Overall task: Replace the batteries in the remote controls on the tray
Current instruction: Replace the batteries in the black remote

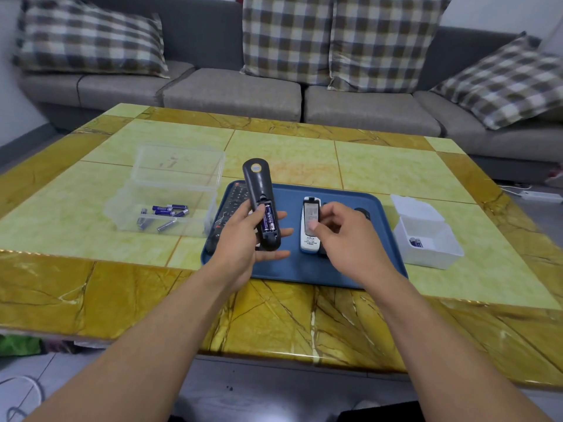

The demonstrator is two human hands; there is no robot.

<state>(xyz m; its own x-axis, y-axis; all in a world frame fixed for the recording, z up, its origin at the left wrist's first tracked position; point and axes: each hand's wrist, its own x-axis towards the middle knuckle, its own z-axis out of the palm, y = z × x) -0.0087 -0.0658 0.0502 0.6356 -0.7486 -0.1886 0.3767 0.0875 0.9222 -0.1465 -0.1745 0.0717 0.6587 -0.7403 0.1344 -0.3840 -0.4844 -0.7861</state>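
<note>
A grey sofa (231,95) with checked cushions (91,38) ran across the top of the frame. Below it, the yellow-and-ochre tiled counter (91,284) filled the middle. At its centre lay a blue tray (292,269). Left of the tray stood a clear plastic box (164,205) with its lid raised, holding several loose purple batteries (164,211). At the right of the frame, just beside the tray, sat a smaller white box (426,239), also open, with what looked like a couple of batteries (416,242) inside.

The left hand (243,239) held a black remote (262,205) above the left part of the tray, back side up and tilted away, its grip clamped around the lower body with the thumb at the edge of the open compartment. A purple battery (269,219) sat in that compartment. Under the hand, another dark remote (227,214) lay on the tray's left edge.

The right hand (344,236) hovered over the middle of the tray, fingers curled, its grip pinching a small dark piece whose nature was unclear. Just behind its thumb a white remote (309,239) lay on the tray with its battery bay uncovered. A further dark object (362,212) showed past the fingers.
</note>
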